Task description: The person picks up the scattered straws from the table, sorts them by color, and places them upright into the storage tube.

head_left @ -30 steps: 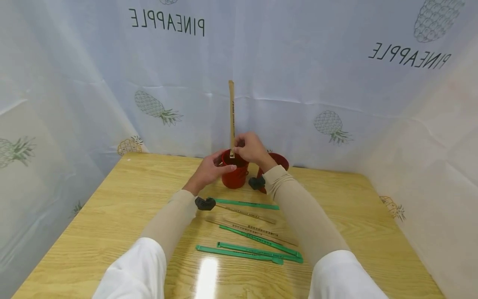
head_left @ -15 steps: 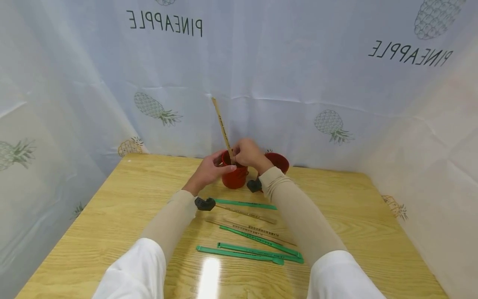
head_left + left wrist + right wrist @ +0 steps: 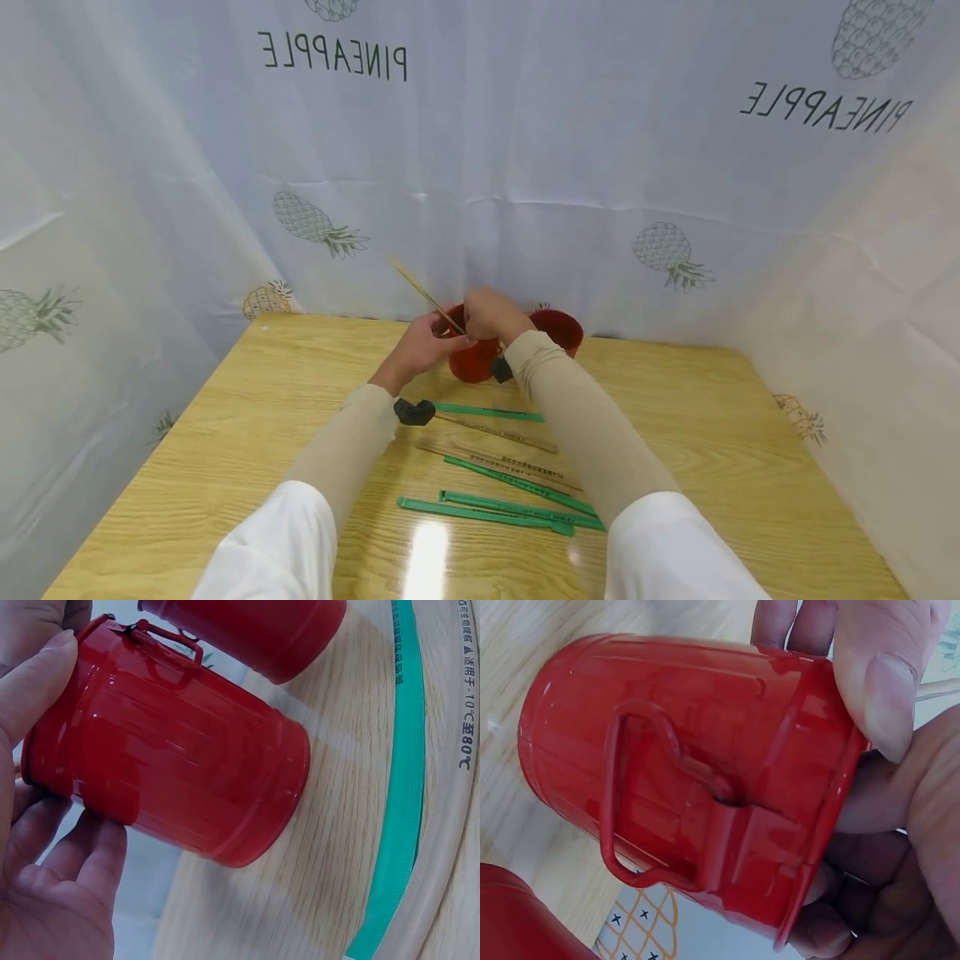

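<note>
At the back of the table (image 3: 660,400), your left hand (image 3: 420,348) grips the cup (image 3: 472,365); your curled right hand (image 3: 491,315) dips inside, its hold on the tilted straw (image 3: 422,292) unclear. Brace the cup, moving gently.

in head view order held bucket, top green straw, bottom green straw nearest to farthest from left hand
1. Held bucket: touching the left hand, on its right.
2. Top green straw: below and to the right.
3. Bottom green straw: same side, much lower in the picture.
</note>
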The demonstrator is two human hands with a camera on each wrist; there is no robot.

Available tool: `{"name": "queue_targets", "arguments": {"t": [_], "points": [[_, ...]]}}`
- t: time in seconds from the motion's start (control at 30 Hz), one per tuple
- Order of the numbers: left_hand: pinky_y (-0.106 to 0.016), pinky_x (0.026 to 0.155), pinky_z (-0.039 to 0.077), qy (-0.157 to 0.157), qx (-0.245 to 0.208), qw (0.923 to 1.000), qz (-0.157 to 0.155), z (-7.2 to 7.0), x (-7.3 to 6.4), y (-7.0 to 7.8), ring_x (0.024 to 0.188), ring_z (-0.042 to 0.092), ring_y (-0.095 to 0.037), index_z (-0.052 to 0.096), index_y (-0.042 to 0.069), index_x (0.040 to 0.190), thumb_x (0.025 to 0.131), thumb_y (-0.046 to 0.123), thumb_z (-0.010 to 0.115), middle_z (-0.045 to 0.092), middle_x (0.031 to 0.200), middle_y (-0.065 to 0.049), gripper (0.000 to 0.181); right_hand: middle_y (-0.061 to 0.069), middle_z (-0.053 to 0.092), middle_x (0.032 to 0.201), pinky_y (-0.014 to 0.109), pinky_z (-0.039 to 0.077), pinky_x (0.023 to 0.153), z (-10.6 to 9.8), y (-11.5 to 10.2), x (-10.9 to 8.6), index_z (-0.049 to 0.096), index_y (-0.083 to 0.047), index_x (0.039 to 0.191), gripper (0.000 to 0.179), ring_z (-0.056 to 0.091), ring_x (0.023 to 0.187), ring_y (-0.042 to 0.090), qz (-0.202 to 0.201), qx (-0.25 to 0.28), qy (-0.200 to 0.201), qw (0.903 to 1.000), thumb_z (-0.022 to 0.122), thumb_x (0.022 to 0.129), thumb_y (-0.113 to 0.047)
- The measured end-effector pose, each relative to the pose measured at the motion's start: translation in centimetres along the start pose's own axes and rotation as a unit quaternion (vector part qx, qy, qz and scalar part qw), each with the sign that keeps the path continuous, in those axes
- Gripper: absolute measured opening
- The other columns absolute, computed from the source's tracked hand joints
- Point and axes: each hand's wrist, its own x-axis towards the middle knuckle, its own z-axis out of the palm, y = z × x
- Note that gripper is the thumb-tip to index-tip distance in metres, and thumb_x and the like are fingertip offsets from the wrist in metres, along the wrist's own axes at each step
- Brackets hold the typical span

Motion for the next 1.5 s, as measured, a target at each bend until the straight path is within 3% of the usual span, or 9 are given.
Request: {"name": "queue_targets", "arguments": {"t": [0.17,0.3,0.43,0.57,0.73,0.9,1.03,1.27,1.5], "points": [[-0.049,0.116,0.05,-0.008,0.007,0.9999,0.002,0.4,0.0,0.1,0.144,0.055,-0.029,0.057,0.011,0.146,0.095,0.032,0.077,0.06,0.149,-0.01,0.058,0.003,0.055,0.071,0.028,0.047,0.06,-0.2,0.5,0.1,0.074,-0.003,0.086,0.006,0.049,0.068,0.02,0.004,-0.022,-0.013,0.9997,0.072,0.091,-0.003],[-0.049,0.117,0.049,-0.016,0.004,0.9998,0.01,0.4,-0.1,0.4,0.146,0.053,-0.028,0.055,0.017,0.149,0.096,0.036,0.076,0.058,0.152,-0.006,0.06,0.001,0.05,0.064,0.027,0.037,0.053,-0.9,1.3,-0.4,0.069,-0.005,0.074,0.019,0.041,0.06,0.018,-0.009,-0.012,0.004,0.9999,0.065,0.092,0.0],[-0.049,0.116,0.05,-0.014,-0.004,0.9999,0.004,0.2,-0.4,0.6,0.148,0.051,-0.026,0.053,0.02,0.15,0.096,0.038,0.076,0.058,0.152,-0.003,0.061,0.003,0.067,0.069,0.025,0.043,0.056,-0.7,2.4,-1.9,0.08,-0.004,0.078,0.02,0.05,0.063,0.015,-0.049,0.057,0.056,0.9956,0.067,0.093,-0.003],[-0.049,0.115,0.051,-0.014,-0.002,0.9999,-0.007,0.1,-0.5,0.7,0.149,0.05,-0.027,0.051,0.018,0.152,0.096,0.04,0.076,0.057,0.154,-0.004,0.065,0.008,0.08,0.096,0.03,0.057,0.074,0.5,3.6,-4.8,0.084,-0.004,0.098,0.013,0.064,0.086,0.019,-0.074,0.17,0.105,0.9771,0.072,0.096,-0.01],[-0.05,0.115,0.05,-0.01,0.006,0.9999,-0.008,0.1,-0.5,0.7,0.151,0.047,-0.03,0.049,0.015,0.153,0.095,0.04,0.077,0.055,0.156,-0.007,0.069,0.01,0.081,0.099,0.031,0.058,0.076,2.6,4.9,-9.3,0.084,-0.005,0.101,0.012,0.068,0.087,0.019,-0.079,0.28,0.137,0.9469,0.076,0.096,-0.013],[-0.05,0.116,0.049,-0.01,0.0,0.9999,-0.005,0.1,-0.4,0.7,0.15,0.048,-0.031,0.05,0.014,0.152,0.094,0.037,0.078,0.056,0.154,-0.008,0.068,0.01,0.08,0.096,0.029,0.059,0.076,5.2,6.2,-13.2,0.083,-0.005,0.101,0.014,0.069,0.084,0.014,-0.041,0.365,0.129,0.921,0.079,0.093,-0.015],[-0.052,0.116,0.049,-0.012,-0.006,0.9999,-0.005,0.1,-0.4,0.7,0.151,0.047,-0.031,0.05,0.014,0.152,0.095,0.034,0.078,0.055,0.155,-0.01,0.067,0.009,0.08,0.101,0.03,0.062,0.082,7.7,7.9,-14.8,0.082,-0.003,0.101,0.015,0.072,0.089,0.013,-0.004,0.4,0.113,0.9094,0.08,0.092,-0.013],[-0.052,0.116,0.048,-0.011,-0.009,0.9999,-0.008,0.0,-0.4,0.7,0.151,0.047,-0.032,0.05,0.014,0.153,0.095,0.033,0.078,0.055,0.155,-0.01,0.067,0.014,0.079,0.103,0.027,0.06,0.082,11.4,10.0,-15.3,0.081,0.002,0.103,0.016,0.071,0.092,0.013,0.011,0.399,0.092,0.9124,0.08,0.091,-0.008],[-0.05,0.115,0.05,-0.012,0.001,0.9999,-0.008,0.1,-0.3,0.6,0.149,0.049,-0.03,0.051,0.016,0.152,0.095,0.036,0.078,0.056,0.153,-0.008,0.066,0.015,0.08,0.1,0.027,0.058,0.08,12.7,10.5,-14.9,0.081,0.0,0.103,0.018,0.07,0.088,0.013,0.02,0.396,0.078,0.9145,0.083,0.088,-0.009]]}}
